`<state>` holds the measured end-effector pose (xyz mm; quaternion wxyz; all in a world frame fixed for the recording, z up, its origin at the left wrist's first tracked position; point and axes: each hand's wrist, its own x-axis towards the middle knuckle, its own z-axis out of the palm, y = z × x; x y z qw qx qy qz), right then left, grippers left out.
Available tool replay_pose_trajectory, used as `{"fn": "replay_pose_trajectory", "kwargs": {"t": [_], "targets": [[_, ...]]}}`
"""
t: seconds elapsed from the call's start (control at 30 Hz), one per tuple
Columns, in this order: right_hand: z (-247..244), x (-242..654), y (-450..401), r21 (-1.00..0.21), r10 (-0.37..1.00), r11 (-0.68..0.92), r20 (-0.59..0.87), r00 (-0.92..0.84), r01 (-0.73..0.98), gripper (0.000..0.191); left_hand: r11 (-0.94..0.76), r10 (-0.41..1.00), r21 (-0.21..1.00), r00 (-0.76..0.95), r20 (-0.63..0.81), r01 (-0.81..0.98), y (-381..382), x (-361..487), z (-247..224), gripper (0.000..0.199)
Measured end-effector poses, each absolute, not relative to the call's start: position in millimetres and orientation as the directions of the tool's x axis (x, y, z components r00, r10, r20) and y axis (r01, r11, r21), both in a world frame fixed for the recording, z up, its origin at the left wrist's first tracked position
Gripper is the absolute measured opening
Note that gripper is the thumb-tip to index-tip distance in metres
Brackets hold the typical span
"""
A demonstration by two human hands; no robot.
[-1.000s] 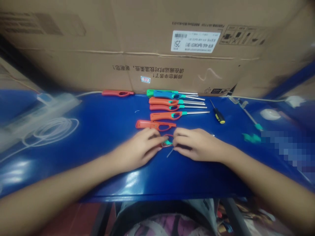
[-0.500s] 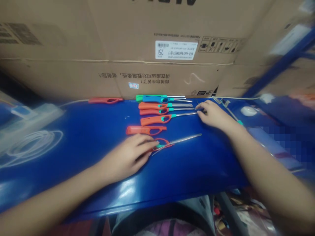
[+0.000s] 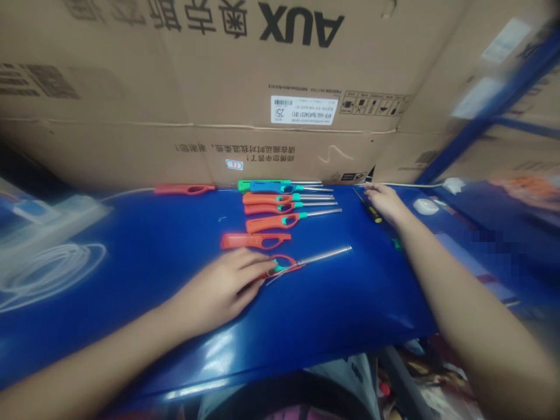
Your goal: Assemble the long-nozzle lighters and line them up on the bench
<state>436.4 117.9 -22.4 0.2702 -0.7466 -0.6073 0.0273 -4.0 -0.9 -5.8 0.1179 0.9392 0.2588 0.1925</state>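
My left hand [image 3: 234,283] is closed around the handle of a red lighter [image 3: 284,261] with a teal trigger, its metal tube [image 3: 326,255] pointing right. Just behind lies a red handle piece [image 3: 256,240] without a tube. Farther back are orange lighters [image 3: 269,223], a blue lighter [image 3: 268,187] and a green one [image 3: 245,186], tubes to the right. At the back right, my right hand [image 3: 385,201] is over small metal parts by the box; what its fingertips hold is too small to make out. A yellow-and-black screwdriver [image 3: 374,214] lies beside it.
A large cardboard box [image 3: 175,105] stands along the table's back. At the left are a coiled white cable [image 3: 56,268] and a power strip [image 3: 65,219]. Another red handle piece [image 3: 186,189] lies against the box. A white round object [image 3: 425,206] sits right of my right hand.
My right hand has moved right and back, away from the lighter tubes; the screwdriver now shows beside it. My left hand keeps its hold. The view has tilted up slightly.
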Motion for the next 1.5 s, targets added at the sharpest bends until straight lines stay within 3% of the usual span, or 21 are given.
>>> {"fn": "replay_pose_trajectory", "kwargs": {"t": [0.3, 0.8, 1.0, 1.27, 1.4, 1.5], "targets": [[-22.9, 433.2, 109.2, -0.254, 0.918, -0.311, 0.17, 0.358, 0.916, 0.059, -0.835, 0.533, 0.333, 0.795, 0.289, 0.438, 1.6, -5.6, -8.9, 0.037], [-8.9, 431.0, 100.3, -0.131, 0.92, -0.353, 0.134, 0.369, 0.926, 0.05, -0.832, 0.539, 0.332, 0.792, 0.288, 0.445, 1.9, -4.5, -6.8, 0.036], [3.2, 431.3, 98.5, -0.165, 0.888, -0.405, 0.163, 0.43, 0.899, 0.035, -0.839, 0.522, 0.343, 0.802, 0.29, 0.422, 1.8, -4.6, -6.9, 0.035], [19.6, 404.9, 86.7, -0.237, 0.943, -0.332, -0.107, 0.315, 0.913, 0.03, -0.837, 0.517, 0.368, 0.806, 0.29, 0.405, -0.3, -4.0, -9.6, 0.036], [31.9, 386.7, 76.1, -0.272, 0.962, -0.271, -0.041, 0.27, 0.923, 0.023, -0.818, 0.54, 0.408, 0.787, 0.298, 0.407, -3.3, -1.5, -8.8, 0.037], [40.3, 362.2, 62.5, -0.436, 0.989, -0.114, 0.03, 0.141, 0.893, 0.018, -0.766, 0.615, 0.468, 0.715, 0.334, 0.441, -7.1, 2.3, -8.2, 0.037]]}}
